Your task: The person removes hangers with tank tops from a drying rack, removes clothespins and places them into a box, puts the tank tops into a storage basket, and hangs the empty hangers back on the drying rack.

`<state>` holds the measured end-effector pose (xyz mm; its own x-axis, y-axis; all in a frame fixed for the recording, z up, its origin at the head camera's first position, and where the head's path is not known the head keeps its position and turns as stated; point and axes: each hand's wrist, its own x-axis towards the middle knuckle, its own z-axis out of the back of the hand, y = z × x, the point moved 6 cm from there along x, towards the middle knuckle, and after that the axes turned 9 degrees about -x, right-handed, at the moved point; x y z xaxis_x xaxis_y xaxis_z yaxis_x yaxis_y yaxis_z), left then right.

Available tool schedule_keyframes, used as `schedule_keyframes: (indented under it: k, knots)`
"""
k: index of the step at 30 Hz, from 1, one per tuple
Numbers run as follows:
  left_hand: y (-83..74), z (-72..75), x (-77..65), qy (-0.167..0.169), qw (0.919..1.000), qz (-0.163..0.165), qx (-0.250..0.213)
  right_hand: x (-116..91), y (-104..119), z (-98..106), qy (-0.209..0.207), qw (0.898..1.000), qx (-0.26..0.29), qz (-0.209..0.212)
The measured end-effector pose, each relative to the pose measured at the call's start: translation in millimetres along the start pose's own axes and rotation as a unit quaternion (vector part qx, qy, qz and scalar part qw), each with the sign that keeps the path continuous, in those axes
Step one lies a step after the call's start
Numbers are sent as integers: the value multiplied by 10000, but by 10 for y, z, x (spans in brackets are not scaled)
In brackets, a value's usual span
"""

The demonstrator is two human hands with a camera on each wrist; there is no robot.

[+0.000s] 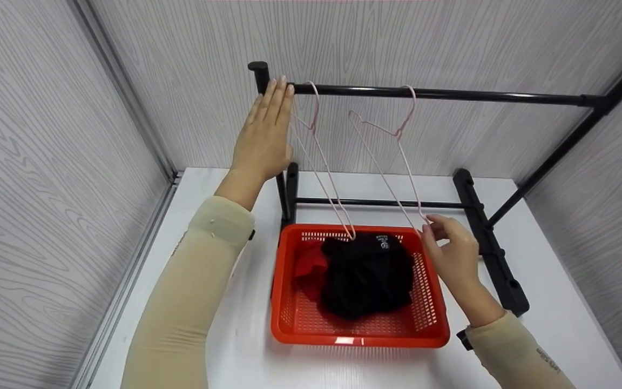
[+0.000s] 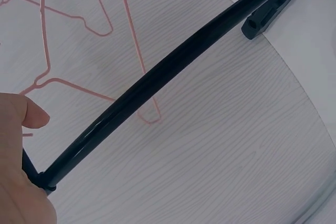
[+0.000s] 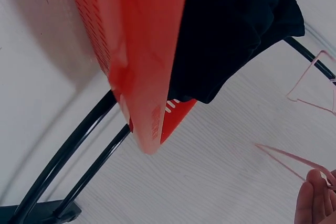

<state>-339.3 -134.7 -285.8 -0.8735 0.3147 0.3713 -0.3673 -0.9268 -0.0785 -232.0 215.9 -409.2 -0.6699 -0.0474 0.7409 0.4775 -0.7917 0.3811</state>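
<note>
Two pink wire hangers hang by their hooks from a black rack rail (image 1: 467,95). My left hand (image 1: 262,138) lies with straight fingers over the rail's left end, beside the left hanger (image 1: 326,159); in the left wrist view only part of the hand (image 2: 18,150) shows. With thumb and fingers my right hand (image 1: 454,251) pinches the lower corner of the right hanger (image 1: 407,162), near the basket's back right corner. In the right wrist view that hand (image 3: 317,198) sits at the lower right, fingers around pink wire (image 3: 294,158).
Below the rail a red plastic basket (image 1: 362,341) stands on the white table (image 1: 235,346). Black clothing (image 1: 367,278) with a small white print and a red cloth (image 1: 309,267) lie in it. Black rack feet (image 1: 492,243) flank the basket, and wood-patterned panels (image 1: 197,70) enclose the table.
</note>
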Motion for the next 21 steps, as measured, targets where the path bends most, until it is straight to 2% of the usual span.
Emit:
schedule_keyframes:
  k: [5, 12, 17, 21]
  knots:
    - [6, -11, -87, -275, 9992, -11, -273, 27, -4, 17, 58, 9999, 54, 95]
    - [-8, -142, -333, -550, 9958, -183, -710, 57, -47, 77, -68, 9994, 163, 309]
    - [-64, -190, -543, -527, 9935, -289, -964, 61, -62, 89, -63, 9991, 216, 371]
    - [-114, -216, -690, -351, 9920, -309, -1169, 66, -59, 105, -78, 9988, 222, 425]
